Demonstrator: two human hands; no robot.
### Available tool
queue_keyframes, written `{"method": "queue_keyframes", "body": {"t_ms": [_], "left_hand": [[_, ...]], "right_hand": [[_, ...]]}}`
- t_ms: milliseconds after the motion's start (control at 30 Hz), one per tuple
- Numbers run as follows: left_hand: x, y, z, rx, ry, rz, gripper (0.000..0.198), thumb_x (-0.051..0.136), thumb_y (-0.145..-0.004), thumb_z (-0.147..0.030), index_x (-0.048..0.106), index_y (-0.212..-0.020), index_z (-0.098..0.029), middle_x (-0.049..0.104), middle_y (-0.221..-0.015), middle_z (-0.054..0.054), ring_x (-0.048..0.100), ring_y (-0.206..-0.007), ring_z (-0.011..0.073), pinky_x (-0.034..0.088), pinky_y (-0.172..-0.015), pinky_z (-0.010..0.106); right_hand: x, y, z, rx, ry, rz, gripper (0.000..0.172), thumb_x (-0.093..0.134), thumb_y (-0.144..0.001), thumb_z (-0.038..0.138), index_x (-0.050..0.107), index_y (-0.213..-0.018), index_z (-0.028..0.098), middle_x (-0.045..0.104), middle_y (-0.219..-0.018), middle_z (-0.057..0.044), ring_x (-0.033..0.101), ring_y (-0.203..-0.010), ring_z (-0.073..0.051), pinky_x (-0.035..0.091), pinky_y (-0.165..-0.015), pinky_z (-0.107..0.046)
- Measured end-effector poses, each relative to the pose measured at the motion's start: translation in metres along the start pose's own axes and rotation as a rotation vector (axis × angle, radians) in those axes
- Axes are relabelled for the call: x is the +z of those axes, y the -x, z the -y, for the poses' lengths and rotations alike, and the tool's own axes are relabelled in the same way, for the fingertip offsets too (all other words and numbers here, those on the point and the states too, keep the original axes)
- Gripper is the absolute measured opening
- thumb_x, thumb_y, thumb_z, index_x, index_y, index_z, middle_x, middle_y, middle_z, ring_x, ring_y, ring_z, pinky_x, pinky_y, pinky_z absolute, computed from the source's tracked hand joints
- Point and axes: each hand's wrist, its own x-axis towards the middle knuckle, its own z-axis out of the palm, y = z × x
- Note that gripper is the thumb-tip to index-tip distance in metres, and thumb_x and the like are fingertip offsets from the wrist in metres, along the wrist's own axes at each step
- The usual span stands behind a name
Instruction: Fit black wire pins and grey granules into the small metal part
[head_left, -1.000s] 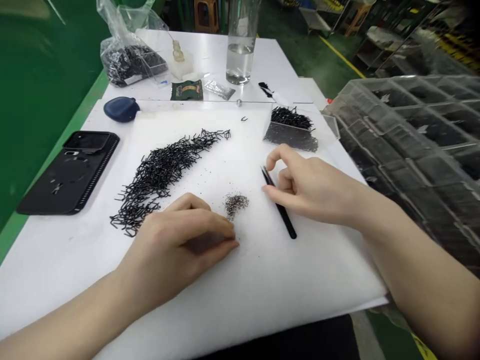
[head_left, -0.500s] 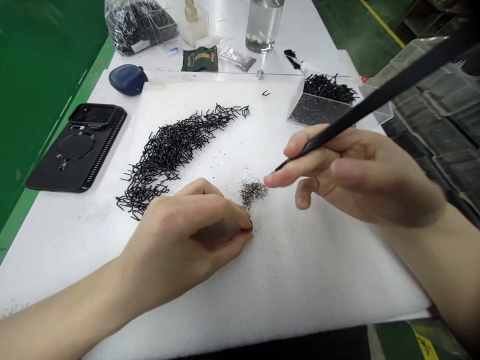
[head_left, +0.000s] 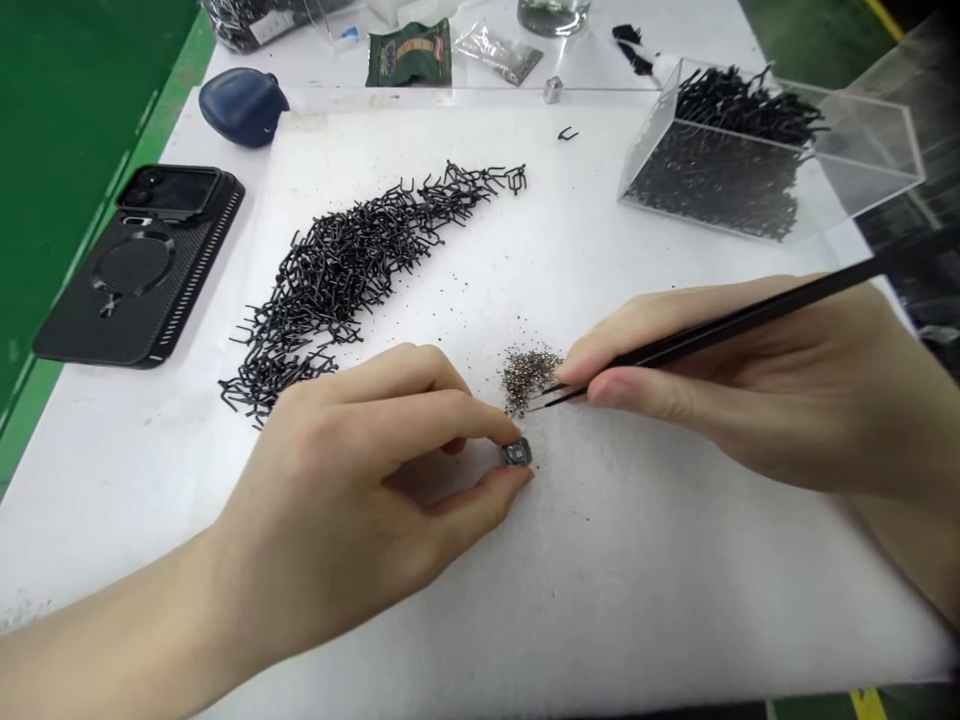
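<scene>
Here we are, my left hand [head_left: 352, 490] curled low over the foam sheet [head_left: 675, 600], wrist down and forearm reaching in from the lower left. My thumb and first fingers [head_left: 480, 425] pinch a tiny dark square piece [head_left: 516, 453] right at their tips, and it sits just above the foam, with the other fingers folded in behind.

Coming in from the right, my right hand [head_left: 720, 380] lies almost flat on its side, with the tweezers [head_left: 712, 335] pinched between thumb and fingers like a pencil. Their black tips angle down and left, touching the edge of the grains [head_left: 529, 375], a small glittery heap just beside the square piece.

Behind my left knuckles sweeps a long curved drift of bent black wires [head_left: 352, 270], and the hand nearly touches its lower end. Up top right, the clear box [head_left: 862, 170] lies tilted with more wires inside. Over on the left of the desk [head_left: 187, 120] are a phone [head_left: 135, 270] in a black case and a navy pouch [head_left: 241, 107], with a green packet [head_left: 410, 53] farther back.
</scene>
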Motion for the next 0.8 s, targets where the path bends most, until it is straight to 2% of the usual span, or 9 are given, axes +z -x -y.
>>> {"method": "queue_keyframes", "body": {"t_ms": [200, 533, 800], "left_hand": [[0.0, -0.0026, 0.0002, 0.01, 0.011, 0.007, 0.007, 0.08, -0.085, -0.018, 0.08, -0.086, -0.025, 0.069, -0.079, -0.006, 0.059, -0.059, 0.0031, 0.05, -0.059, 0.015], [0.0009, -0.0066, -0.0014, 0.003, 0.02, 0.008, 0.01, 0.081, -0.083, -0.014, 0.081, -0.087, -0.024, 0.069, -0.078, -0.006, 0.059, -0.059, 0.0017, 0.049, -0.058, 0.012], [-0.0002, -0.0069, -0.0007, 0.02, 0.028, 0.021, 0.011, 0.082, -0.082, -0.012, 0.081, -0.086, -0.022, 0.069, -0.078, -0.005, 0.058, -0.059, 0.0011, 0.046, -0.055, 0.011]], "right_hand": [[0.0031, -0.0005, 0.0046, 0.084, 0.021, -0.001, 0.016, 0.087, -0.087, 0.02, 0.085, -0.092, 0.036, 0.085, -0.093, 0.005, 0.082, -0.09, -0.02, 0.07, -0.081, -0.032], [0.003, 0.0005, 0.0027, 0.036, 0.068, 0.003, 0.016, 0.086, -0.088, 0.02, 0.085, -0.093, 0.035, 0.085, -0.094, 0.004, 0.081, -0.087, -0.021, 0.069, -0.08, -0.035], [0.0009, 0.0018, 0.0011, 0.025, 0.064, 0.002, 0.012, 0.087, -0.088, 0.026, 0.086, -0.095, 0.036, 0.086, -0.097, 0.002, 0.081, -0.088, -0.023, 0.07, -0.08, -0.038]]}}
